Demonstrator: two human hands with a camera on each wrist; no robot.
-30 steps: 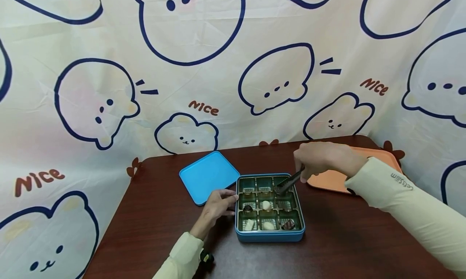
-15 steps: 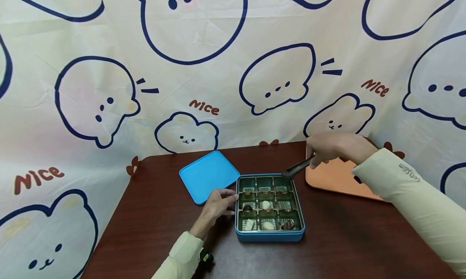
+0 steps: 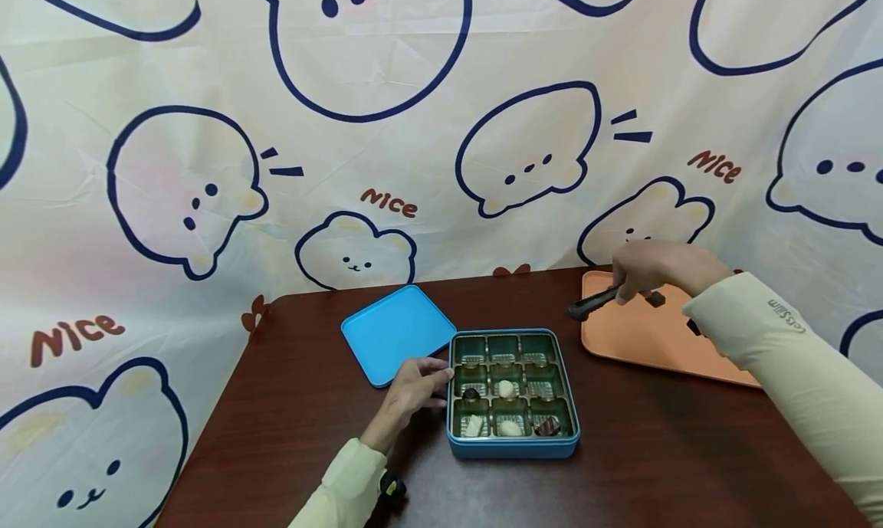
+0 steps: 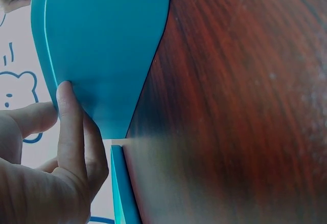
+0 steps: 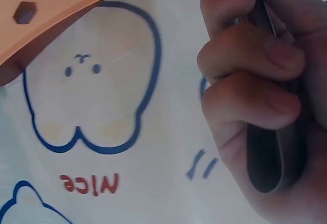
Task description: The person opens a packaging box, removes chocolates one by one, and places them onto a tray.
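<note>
My right hand [image 3: 662, 269] grips black tongs [image 3: 595, 303] above the left edge of the orange tray [image 3: 621, 340]. Whether their dark tips hold anything is too small to tell. In the right wrist view, curled fingers wrap the tongs' looped end [image 5: 268, 162]. My left hand [image 3: 412, 390] touches the left side of the blue box [image 3: 510, 449], its fingertips on the wall in the left wrist view. Gold compartments hold a dark round chocolate [image 3: 471, 395], a white ball [image 3: 507, 389], white pieces [image 3: 510, 428] in front and a dark striped chocolate [image 3: 548, 426].
A blue lid [image 3: 400, 332] lies behind and left of the box. On the tray are dark hexagonal chocolates [image 5: 25, 13], partly hidden by my right hand in the head view. The brown table [image 3: 331, 405] backs onto a printed cloth [image 3: 441, 160].
My right hand has carried the tongs from the box's back right compartment up and right to the tray's edge. My left hand stays at the box's side.
</note>
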